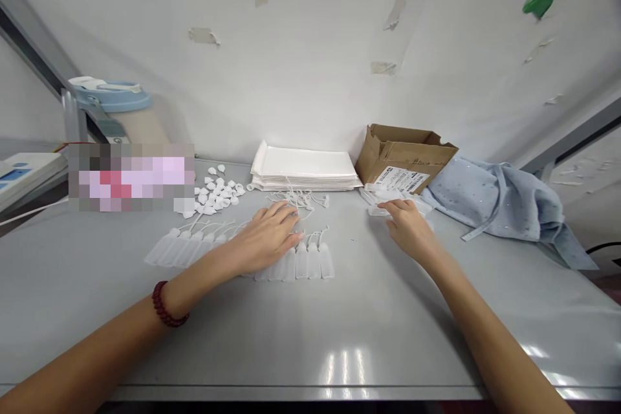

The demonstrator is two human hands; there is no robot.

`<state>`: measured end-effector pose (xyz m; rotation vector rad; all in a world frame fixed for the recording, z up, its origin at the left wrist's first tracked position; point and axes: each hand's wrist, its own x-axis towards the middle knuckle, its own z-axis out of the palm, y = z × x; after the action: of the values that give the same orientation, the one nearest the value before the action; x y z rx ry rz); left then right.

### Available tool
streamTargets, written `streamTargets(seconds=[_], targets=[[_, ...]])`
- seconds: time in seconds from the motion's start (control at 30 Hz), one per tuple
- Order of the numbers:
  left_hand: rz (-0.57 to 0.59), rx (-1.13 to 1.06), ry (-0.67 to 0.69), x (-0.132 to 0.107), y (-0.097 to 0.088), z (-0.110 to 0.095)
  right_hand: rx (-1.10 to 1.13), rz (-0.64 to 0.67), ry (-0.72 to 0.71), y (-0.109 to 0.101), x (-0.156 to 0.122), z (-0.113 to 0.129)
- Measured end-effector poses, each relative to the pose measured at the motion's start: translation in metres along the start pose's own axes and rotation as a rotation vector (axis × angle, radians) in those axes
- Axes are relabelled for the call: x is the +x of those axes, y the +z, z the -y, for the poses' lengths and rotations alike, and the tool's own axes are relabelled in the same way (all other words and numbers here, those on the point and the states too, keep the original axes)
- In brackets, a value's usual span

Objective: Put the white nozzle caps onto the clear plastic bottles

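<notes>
A row of small translucent plastic bottles (314, 262), several with thin white cords at their tops, lies across the grey table. Over the middle of this row reaches my left hand (272, 233), palm down, fingers stretched out and hiding part of the row. Just beyond its fingertips is a tangle of white cords (305, 197). My right hand (406, 223) reaches over a small pile of clear plastic bottles (381, 194) before the cardboard box. Its fingers are extended and touch or nearly touch them; no firm hold shows. Loose white caps (216, 193) are heaped to the left.
A stack of white padded envelopes (305, 168) stands against the wall. The cardboard box (407, 152) is right of it, beside a light blue cloth (495, 200). On the left are a blue-lidded container (116, 100), a blurred-out pink item (145, 178) and a white device (24, 174).
</notes>
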<state>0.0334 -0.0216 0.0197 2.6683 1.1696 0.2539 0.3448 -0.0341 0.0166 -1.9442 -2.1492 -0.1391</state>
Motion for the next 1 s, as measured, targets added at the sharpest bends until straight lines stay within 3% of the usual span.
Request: streamTargets(seconds=[0.13, 0.27, 0.37, 0.47, 0.6, 0.8, 0.93, 1.0], targets=[[-0.069, -0.132, -0.024, -0.001, -0.006, -0.003, 0.013, 0.004, -0.019, 0.002, 0.001, 0.002], [-0.252, -0.277, -0.087, -0.001, -0.012, -0.002, 0.07, 0.021, -0.029, 0.004, 0.001, 0.006], [-0.386, -0.45, -0.218, -0.001, -0.017, -0.002, 0.135, 0.019, -0.028, 0.004, -0.001, 0.013], [-0.498, -0.613, -0.304, -0.002, -0.02, -0.005, 0.197, -0.002, -0.027, -0.001, -0.007, 0.03], [-0.612, -0.717, -0.234, -0.004, -0.019, -0.013, 0.466, -0.039, -0.077, -0.01, -0.024, 0.066], [-0.545, -0.806, -0.127, -0.009, -0.016, -0.029, 0.806, -0.022, -0.142, -0.015, -0.047, 0.104], [-0.504, -0.89, -0.16, -0.013, -0.015, -0.037, 1.121, -0.11, 0.06, -0.017, -0.047, 0.103], [-0.481, -0.933, -0.16, -0.014, -0.015, -0.041, 1.23, -0.052, 0.208, -0.019, -0.044, 0.1]])
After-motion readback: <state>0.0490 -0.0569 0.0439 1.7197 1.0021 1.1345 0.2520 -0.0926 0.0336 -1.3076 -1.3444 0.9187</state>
